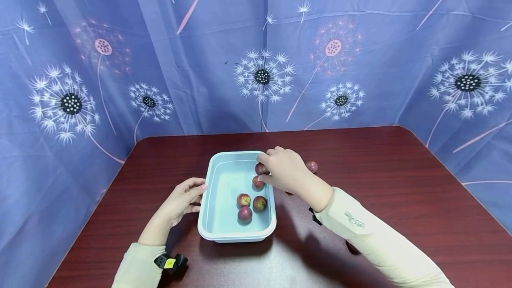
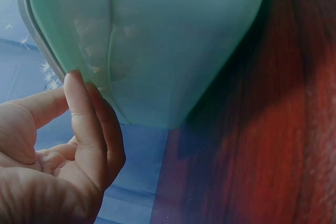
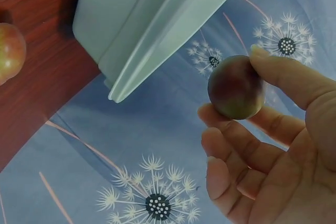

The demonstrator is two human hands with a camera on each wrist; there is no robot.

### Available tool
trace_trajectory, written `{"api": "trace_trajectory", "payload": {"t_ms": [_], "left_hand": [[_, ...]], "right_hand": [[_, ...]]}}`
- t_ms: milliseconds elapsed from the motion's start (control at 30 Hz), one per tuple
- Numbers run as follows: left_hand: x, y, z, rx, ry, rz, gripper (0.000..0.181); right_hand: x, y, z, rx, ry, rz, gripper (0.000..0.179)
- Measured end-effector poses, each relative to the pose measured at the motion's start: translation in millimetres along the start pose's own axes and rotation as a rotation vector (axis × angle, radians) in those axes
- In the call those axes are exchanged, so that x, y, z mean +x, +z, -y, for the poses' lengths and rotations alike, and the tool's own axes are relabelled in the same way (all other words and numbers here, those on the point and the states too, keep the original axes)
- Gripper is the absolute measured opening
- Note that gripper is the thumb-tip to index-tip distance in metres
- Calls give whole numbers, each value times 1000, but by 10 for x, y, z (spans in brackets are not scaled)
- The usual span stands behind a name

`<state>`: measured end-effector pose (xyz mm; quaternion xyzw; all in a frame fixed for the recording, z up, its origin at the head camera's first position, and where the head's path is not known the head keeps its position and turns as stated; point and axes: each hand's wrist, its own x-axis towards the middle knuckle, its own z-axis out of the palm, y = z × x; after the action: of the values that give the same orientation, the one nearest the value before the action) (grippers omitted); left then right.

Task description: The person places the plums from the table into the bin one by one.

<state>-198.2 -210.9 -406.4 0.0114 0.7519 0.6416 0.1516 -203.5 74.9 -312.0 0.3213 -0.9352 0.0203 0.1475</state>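
Observation:
A light blue plastic bin (image 1: 226, 212) stands on the table, with several dark red plums inside, among them a red-and-yellow plum (image 1: 243, 200) and a purple-red plum (image 1: 245, 214). My left hand (image 1: 186, 199) holds the bin's left rim, thumb at the top edge and fingers against the outer wall. Over the far right corner, my right hand (image 1: 286, 168) pinches a dark plum (image 3: 236, 87) between thumb and fingers. In the head view another plum (image 1: 258, 184) shows in the bin just below that thumb.
Right of the bin, a plum (image 1: 312, 166) lies on the dark red wooden table (image 1: 400, 181). Another plum (image 1: 352, 248) is mostly hidden beneath the right forearm. A blue curtain (image 1: 208, 79) with dandelion prints hangs behind the table and along its sides.

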Motion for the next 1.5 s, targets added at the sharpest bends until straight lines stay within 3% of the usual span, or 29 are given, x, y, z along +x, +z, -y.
{"api": "trace_trajectory", "payload": {"t_ms": [567, 1133, 1500], "left_hand": [[4, 2, 2, -10, -5, 3, 45], [-5, 8, -3, 0, -3, -1, 45], [16, 13, 20, -2, -7, -14, 42]], "right_hand": [[83, 262, 197, 17, -155, -60, 25], [83, 435, 323, 14, -205, 104, 25], [90, 585, 344, -8, -297, 82, 26]]}}
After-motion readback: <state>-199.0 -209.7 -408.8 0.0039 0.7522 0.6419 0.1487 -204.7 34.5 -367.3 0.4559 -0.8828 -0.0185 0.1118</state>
